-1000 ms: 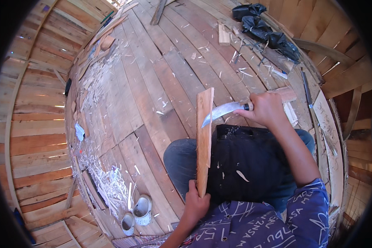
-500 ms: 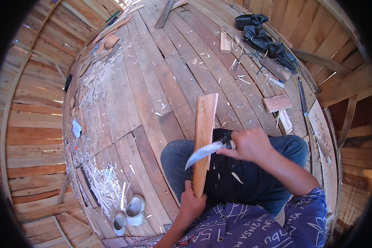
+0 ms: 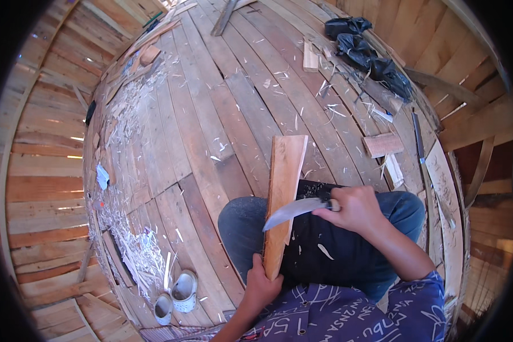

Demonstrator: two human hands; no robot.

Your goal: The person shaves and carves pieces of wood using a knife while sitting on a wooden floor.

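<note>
1. The fingers of the left hand (image 3: 262, 285) are grasping the lower end of a wooden board (image 3: 289, 171), low in the centre of the frame.
2. The board is running from that hand up toward the middle of the frame, leaning slightly right, with a thin splinter jutting from its right edge.
3. The fingers of the right hand (image 3: 356, 210), right of centre, are clenching the handle of a curved knife (image 3: 293, 211).
4. The blade is crossing the board's face, its tip pointing lower left and reaching the board's left edge; whether it is biting into the wood, I cannot tell.
5. A black cloth (image 3: 319, 271) is covering the lap behind the board, and a pale shaving (image 3: 325, 251) is lying on it.
6. Heaped shavings (image 3: 145, 251) are covering the plank floor (image 3: 211, 122) at lower left, near a pair of light clogs (image 3: 184, 292).
7. Black plastic bags (image 3: 356, 51) are lying at upper right, and a wood block (image 3: 383, 145) is resting below them.
</note>
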